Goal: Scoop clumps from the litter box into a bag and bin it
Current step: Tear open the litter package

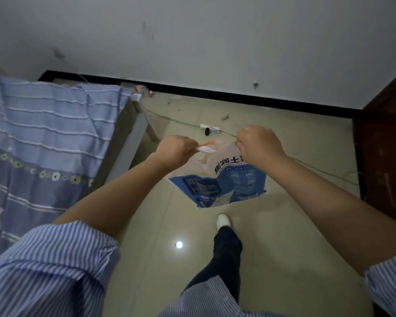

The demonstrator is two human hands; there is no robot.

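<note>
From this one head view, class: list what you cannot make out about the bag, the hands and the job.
- Bag contents: head view, mouth faces away and both hands cover its top.
- Bag print: partly covered by the right hand; the small text is too small to read.
- Left hand grip: fingertips curl under, hidden by its own back.
- Litter box, scoop, bin: none in the frame.
- Items by the wall: too small and dim.

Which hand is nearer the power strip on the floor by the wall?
Right. In this view the right hand sits just right of and below the power strip, gripping the bag. The left hand grips the bag's other side, farther left.
</note>
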